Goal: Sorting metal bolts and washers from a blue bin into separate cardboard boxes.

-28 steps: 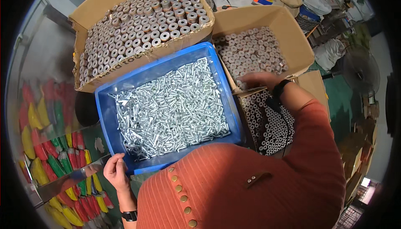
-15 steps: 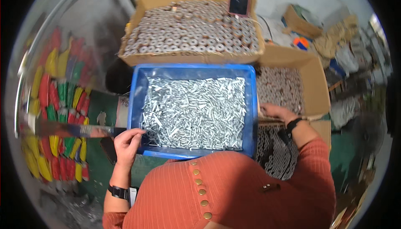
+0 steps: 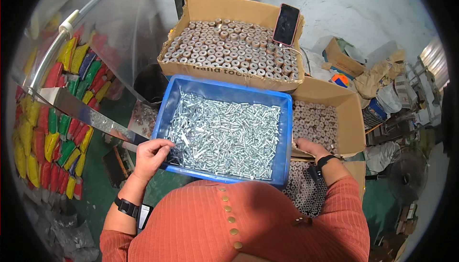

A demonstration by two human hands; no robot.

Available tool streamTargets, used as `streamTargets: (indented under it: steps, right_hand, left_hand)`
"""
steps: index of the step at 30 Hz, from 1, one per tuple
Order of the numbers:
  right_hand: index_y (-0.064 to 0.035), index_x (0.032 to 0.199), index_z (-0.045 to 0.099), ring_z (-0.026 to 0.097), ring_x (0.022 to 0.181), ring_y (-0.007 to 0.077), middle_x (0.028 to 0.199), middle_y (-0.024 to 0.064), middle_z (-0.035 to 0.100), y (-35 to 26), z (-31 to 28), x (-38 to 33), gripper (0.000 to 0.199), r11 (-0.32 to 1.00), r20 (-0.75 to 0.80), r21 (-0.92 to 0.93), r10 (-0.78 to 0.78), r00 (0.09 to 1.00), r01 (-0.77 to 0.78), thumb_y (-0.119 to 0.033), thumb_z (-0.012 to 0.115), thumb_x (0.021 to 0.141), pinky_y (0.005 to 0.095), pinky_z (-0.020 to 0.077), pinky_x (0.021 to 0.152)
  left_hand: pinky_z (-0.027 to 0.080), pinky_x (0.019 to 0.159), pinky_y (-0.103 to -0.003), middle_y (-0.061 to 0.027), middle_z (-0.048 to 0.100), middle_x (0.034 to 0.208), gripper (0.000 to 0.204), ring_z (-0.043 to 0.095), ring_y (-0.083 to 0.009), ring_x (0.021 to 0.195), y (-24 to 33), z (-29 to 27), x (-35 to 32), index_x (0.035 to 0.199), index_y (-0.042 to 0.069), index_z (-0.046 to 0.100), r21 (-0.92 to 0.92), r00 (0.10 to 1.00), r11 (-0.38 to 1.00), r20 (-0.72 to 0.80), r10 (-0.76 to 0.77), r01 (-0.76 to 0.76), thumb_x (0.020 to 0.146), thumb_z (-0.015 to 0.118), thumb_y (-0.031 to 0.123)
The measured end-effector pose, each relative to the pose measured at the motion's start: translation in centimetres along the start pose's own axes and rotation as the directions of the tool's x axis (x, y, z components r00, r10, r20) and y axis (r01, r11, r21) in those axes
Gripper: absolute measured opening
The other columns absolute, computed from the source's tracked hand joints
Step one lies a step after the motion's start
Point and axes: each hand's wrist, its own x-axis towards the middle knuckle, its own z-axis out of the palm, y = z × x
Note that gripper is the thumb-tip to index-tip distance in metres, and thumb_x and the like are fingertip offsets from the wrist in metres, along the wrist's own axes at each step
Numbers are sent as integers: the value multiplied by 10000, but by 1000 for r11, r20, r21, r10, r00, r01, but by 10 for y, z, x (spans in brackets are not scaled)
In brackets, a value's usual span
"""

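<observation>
In the head view, the left hand (image 3: 152, 158) curls at the tub (image 3: 229, 89)'s near-left corner, pins (image 3: 222, 138) to its right, open above. The right hand (image 3: 311, 148) is at a carton (image 3: 351, 123)'s near edge; neither grip can be told. Beyond, dark lettering (image 3: 217, 70) marks a box (image 3: 272, 83).

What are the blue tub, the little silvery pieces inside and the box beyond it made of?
Tub: probably plastic, smooth with a soft sheen and even colour. Pieces: apparently metal, perhaps plated, given their bright glints. Box: cardboard, matt brown with a ragged front edge.
</observation>
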Motion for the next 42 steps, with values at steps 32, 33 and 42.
streamTargets:
  steps: [32, 33, 42]
  right_hand:
    - [-51, 984, 738, 676, 1016, 334, 1075, 168, 701, -289, -235, -1, 249, 745, -746, -314, 190, 638, -589, -189, 636, 804, 434, 548, 838]
    - [-45, 978, 736, 679, 1002, 335, 1059, 176, 702, -291, -235, -3, 252, 741, -746, -329, 175, 642, -585, -203, 643, 804, 434, 549, 830]
    - [-13, 912, 701, 587, 641, 146, 761, 67, 651, -405, -200, -19, 365, 965, -639, 146, -75, 765, 216, -375, 674, 878, 316, 455, 562]
  left_hand:
    - [421, 532, -248, -35, 627, 684, 144, 495, -52, 579, -19, -20, 1, 950, 8, 720, -189, 950, 956, 176, 257, -224, 871, 608, 52]
    - [421, 532, -248, -35, 627, 684, 144, 495, -52, 579, -19, -21, 2, 950, 8, 720, -188, 951, 957, 173, 256, -223, 871, 608, 52]
    - [442, 543, -272, -88, 649, 702, 152, 546, -95, 583, -28, -25, 0, 959, 12, 714, -165, 949, 958, 173, 263, -236, 870, 609, 77]
